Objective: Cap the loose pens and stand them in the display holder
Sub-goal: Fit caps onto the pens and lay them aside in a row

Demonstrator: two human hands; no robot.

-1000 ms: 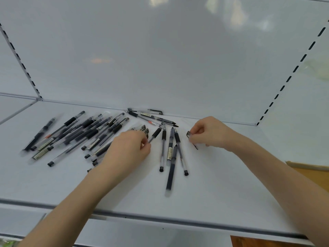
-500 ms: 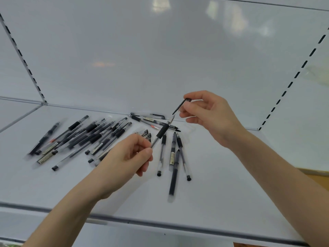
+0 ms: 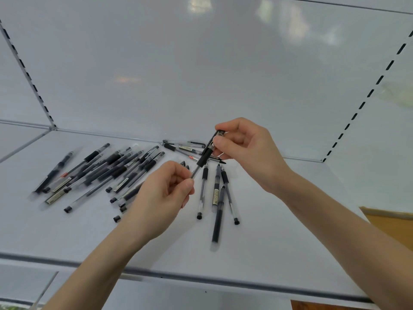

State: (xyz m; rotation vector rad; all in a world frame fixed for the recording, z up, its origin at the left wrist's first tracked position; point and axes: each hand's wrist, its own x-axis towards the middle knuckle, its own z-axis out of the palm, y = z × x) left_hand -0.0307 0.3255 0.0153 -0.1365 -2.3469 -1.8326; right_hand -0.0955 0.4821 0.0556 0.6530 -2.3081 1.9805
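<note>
I hold one black gel pen (image 3: 202, 161) tilted above the white shelf (image 3: 279, 242). My left hand (image 3: 163, 195) pinches its clear rear end. My right hand (image 3: 245, 151) grips a black cap (image 3: 215, 138) that sits over the pen's tip end. Several more pens (image 3: 107, 168) lie in a loose pile on the left of the shelf. Three pens (image 3: 218, 193) lie side by side just below the held one, and a few others (image 3: 185, 147) rest by the back wall. No display holder is in view.
The shelf has a grey front edge (image 3: 201, 276) and a white back panel (image 3: 201, 74). Slotted uprights run along the left (image 3: 29, 77) and right (image 3: 366, 95) sides. A wooden surface (image 3: 393, 227) shows at the right, below the shelf.
Both hands lifted off the shelf, the left with a pen and the right with a cap. The cap, apart from the pen half a second ago, now sits over its tip.
</note>
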